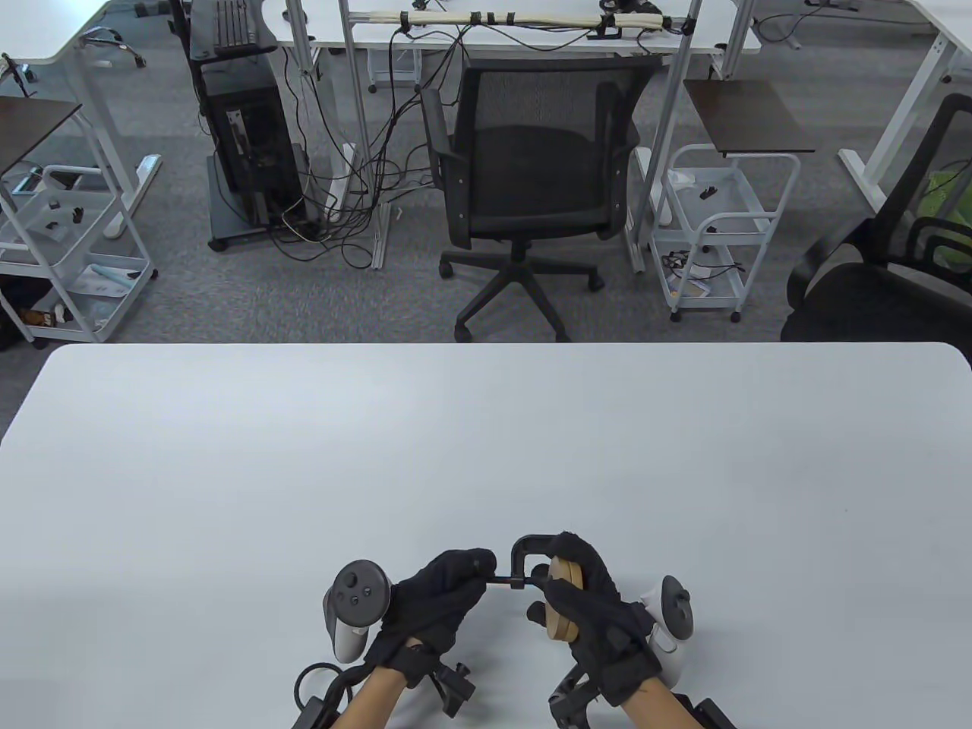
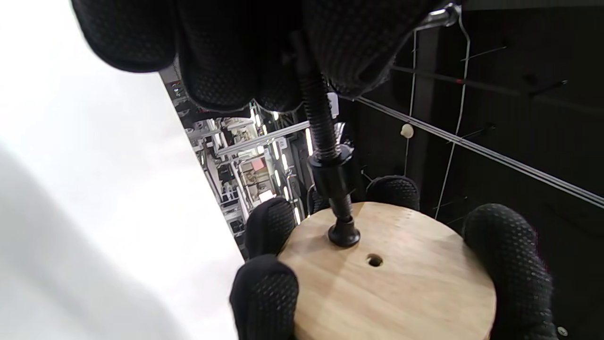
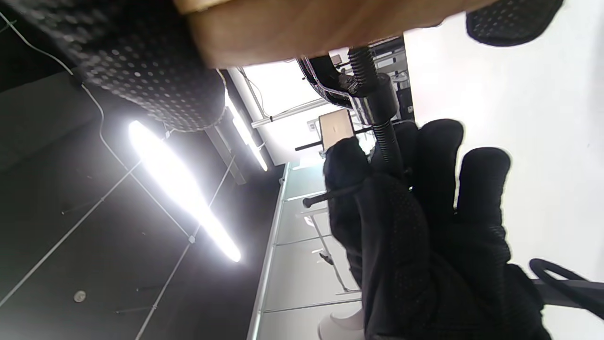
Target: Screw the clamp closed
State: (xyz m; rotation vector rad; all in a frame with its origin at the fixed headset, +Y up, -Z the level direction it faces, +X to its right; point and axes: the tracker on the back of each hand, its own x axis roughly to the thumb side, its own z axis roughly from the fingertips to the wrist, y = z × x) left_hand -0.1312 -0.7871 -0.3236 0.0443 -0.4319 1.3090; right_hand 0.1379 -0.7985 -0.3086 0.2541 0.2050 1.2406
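A black C-clamp [image 1: 529, 548] is held above the table near its front edge, with a round wooden disc [image 1: 566, 600] in its mouth. My right hand [image 1: 588, 600] grips the disc and the clamp frame. My left hand [image 1: 444, 588] pinches the handle end of the clamp's threaded screw [image 1: 505, 582]. In the left wrist view the screw [image 2: 321, 123] runs down from my fingers and its foot [image 2: 343, 233] presses on the disc's face [image 2: 391, 278], beside a small hole [image 2: 374, 259]. The right wrist view shows the disc's edge [image 3: 306, 23], the screw [image 3: 384, 127] and my left hand [image 3: 415, 226].
The white table [image 1: 486, 440] stretches away beyond the hands. Past its far edge stand a black office chair [image 1: 528, 175], white trolleys [image 1: 717, 228] and other desks. White trackers [image 1: 353, 607] sit on the backs of both hands.
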